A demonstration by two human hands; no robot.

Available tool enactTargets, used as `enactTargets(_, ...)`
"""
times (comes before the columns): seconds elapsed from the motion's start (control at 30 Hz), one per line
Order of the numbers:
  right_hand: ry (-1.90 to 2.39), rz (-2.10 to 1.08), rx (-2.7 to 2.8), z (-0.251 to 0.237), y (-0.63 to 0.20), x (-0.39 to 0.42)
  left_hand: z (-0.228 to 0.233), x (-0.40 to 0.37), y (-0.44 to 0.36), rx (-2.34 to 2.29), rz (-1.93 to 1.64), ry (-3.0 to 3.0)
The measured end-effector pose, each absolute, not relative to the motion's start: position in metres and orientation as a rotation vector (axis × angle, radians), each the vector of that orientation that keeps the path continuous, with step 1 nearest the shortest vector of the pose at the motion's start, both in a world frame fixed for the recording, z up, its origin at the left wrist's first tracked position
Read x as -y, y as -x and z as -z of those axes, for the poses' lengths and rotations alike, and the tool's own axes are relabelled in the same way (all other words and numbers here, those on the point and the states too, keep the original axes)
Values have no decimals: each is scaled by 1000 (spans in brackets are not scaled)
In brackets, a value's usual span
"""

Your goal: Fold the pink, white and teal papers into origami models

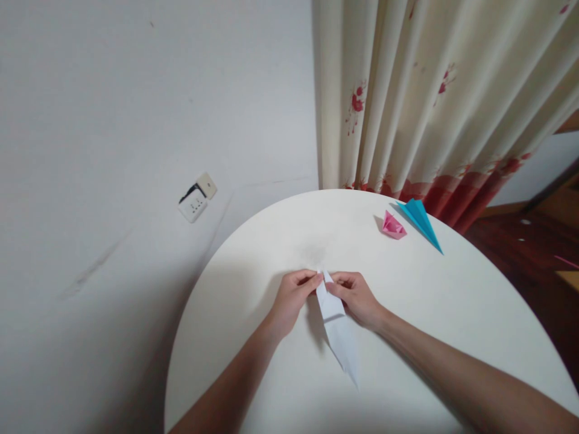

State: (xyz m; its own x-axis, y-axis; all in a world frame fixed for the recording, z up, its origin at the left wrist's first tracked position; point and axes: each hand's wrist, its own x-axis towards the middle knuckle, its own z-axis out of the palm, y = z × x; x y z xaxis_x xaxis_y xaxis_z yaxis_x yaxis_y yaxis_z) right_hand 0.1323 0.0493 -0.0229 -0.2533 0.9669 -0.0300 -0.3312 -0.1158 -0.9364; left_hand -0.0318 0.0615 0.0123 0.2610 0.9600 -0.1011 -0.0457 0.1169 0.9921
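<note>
A white sheet of folded paper (pixel 341 337) is held over the middle of the table, long and narrow, its pointed end toward me. At its far end my left hand (pixel 292 298) pinches the left edge, thumb on top. My right hand (pixel 355 295) grips the right edge opposite, its thumb also lying on the paper. Between the two thumbs the far end shows a small split, and a folded flap crosses the paper below them. The fingers under the paper are partly hidden.
On the round white table (pixel 456 313), a pink paper boat (pixel 393 226) and a blue paper plane (pixel 423 222) lie at the far right. A wall with a socket (pixel 193 205) borders the left. A flowered curtain (pixel 407 108) hangs behind the far edge.
</note>
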Motion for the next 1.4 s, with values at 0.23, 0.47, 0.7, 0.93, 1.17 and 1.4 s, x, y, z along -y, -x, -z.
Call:
enactTargets(0.23, 887, -1600, 1314, 9, -135, -46, -13, -60, 26, -1074, -1097, -1119)
enactTargets(0.47, 853, -1755, 1125, 13, -138, -49, -9, -70, 35, -1155, -1294, -1068)
enactTargets(0.7, 849, -1522, 566, 14, -138, -63, -17, -59, 31, -1022, -1131, -1553)
enactTargets(0.93, 899, -1481, 712, 17, -138, -62, -21, -55, 28, -961, -1100, -1931)
enactTargets(1.17, 890, -1481, 663, 15, -138, -62, -12, -59, 29, -1171, -1159, -1744)
enactTargets(1.4, 798, -1418, 558, 14, -135, -64, -12, -62, 29, -1203, -1308, -1409)
